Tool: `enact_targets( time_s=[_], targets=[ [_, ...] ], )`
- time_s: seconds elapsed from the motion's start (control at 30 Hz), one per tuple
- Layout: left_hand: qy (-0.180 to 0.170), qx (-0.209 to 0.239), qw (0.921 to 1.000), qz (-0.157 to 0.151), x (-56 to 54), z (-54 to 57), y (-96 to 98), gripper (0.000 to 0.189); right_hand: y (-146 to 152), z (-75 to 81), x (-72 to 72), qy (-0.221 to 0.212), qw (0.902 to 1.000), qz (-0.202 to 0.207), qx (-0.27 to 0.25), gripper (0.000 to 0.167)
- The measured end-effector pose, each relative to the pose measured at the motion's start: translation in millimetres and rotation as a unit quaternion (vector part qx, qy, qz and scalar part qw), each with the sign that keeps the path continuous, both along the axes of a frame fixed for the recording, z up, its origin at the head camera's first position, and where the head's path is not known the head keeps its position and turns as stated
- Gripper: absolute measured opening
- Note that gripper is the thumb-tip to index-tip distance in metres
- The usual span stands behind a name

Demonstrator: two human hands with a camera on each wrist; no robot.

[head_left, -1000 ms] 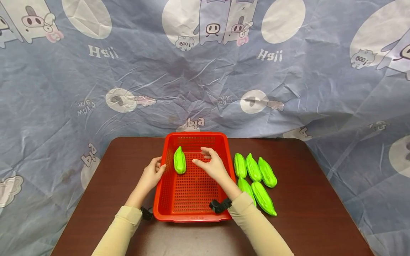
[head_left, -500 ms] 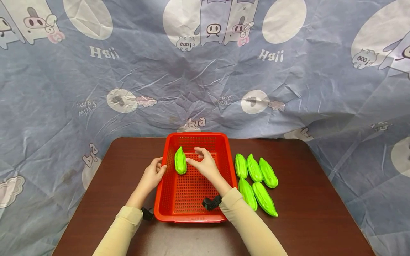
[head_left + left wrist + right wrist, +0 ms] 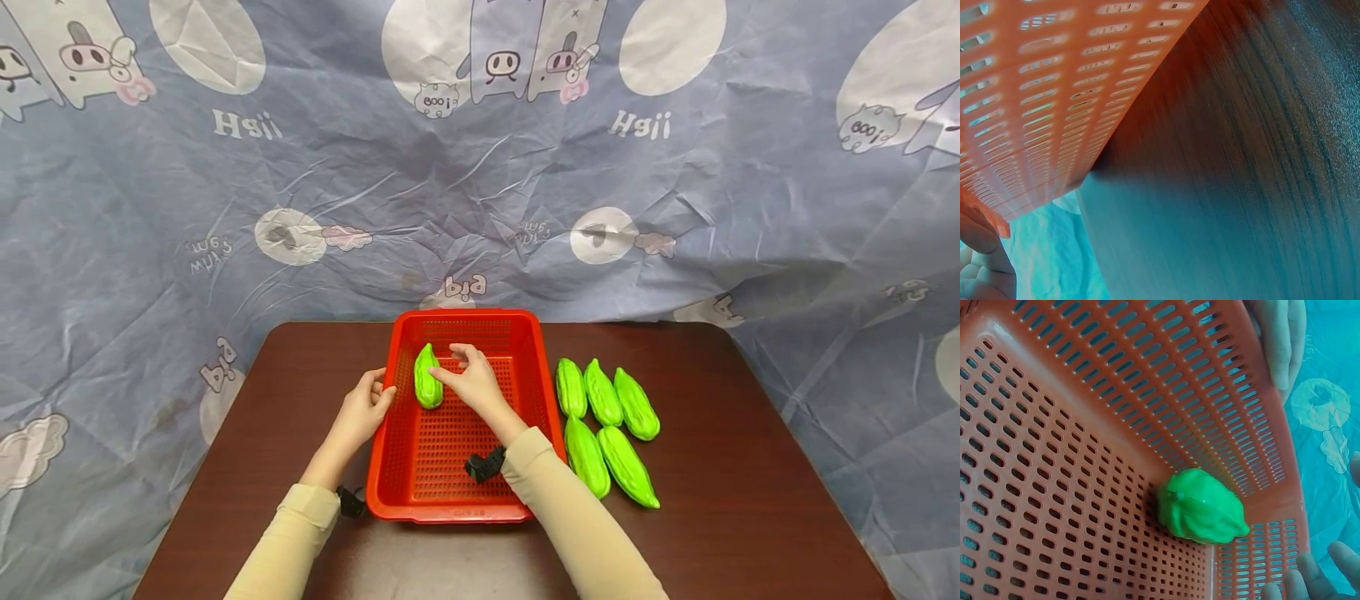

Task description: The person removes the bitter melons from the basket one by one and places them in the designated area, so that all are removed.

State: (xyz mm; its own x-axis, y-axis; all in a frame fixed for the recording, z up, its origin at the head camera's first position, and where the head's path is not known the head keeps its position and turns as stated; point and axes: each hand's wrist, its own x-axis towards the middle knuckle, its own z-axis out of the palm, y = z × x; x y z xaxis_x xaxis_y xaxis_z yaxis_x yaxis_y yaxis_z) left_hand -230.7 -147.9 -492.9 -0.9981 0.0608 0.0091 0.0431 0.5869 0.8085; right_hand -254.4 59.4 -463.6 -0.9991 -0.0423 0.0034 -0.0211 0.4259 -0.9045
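Note:
A red perforated basket (image 3: pixel 450 512) stands on the table. In it, near the left wall, lies one green ridged bitter melon (image 3: pixel 427 387); in the right wrist view that bitter melon (image 3: pixel 1202 507) sits in the angle of floor and walls. My left hand (image 3: pixel 364 408) grips the basket's left rim, thumb over the edge; the left wrist view catches part of this hand (image 3: pixel 988 265) under the rim. Over the basket, my right hand (image 3: pixel 480 388) hovers with thumb and fingers spread. Its thumb overlaps the melon in the head view, while the right wrist view shows fingers (image 3: pixel 1313 578) apart from it.
Several more bitter melons (image 3: pixel 602 395) lie in two rows on the dark brown table (image 3: pixel 720 442), right of the basket. Behind the table hangs a blue-grey printed cloth (image 3: pixel 450 192). A black strap device (image 3: pixel 484 463) is on the right wrist.
My right hand has moved left across the basket, from its middle to the bitter melon inside. The left hand keeps its grip on the rim. The view has shifted slightly.

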Motion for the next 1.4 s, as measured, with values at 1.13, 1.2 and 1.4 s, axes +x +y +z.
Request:
enact_targets(
  time_s=[1.13,1.2,1.4],
  targets=[
    [0.003,0.0,1.0,0.006,1.8,-2.1,-0.4,0.047,-24,-40.4,-14.2,-0.025,0.9972,-0.011,0.07,0.07],
    [0.006,0.0,1.0,0.004,1.4,-1.5,-0.3,0.046,-25,-40.7,-14.6,-0.024,0.9969,-0.01,0.074,0.071],
    [0.011,0.0,0.9999,0.0,-0.2,-3.0,0.0,0.046,-26,-47.8,-15.4,-0.03,0.9958,-0.008,0.086,0.075]
  ],
)
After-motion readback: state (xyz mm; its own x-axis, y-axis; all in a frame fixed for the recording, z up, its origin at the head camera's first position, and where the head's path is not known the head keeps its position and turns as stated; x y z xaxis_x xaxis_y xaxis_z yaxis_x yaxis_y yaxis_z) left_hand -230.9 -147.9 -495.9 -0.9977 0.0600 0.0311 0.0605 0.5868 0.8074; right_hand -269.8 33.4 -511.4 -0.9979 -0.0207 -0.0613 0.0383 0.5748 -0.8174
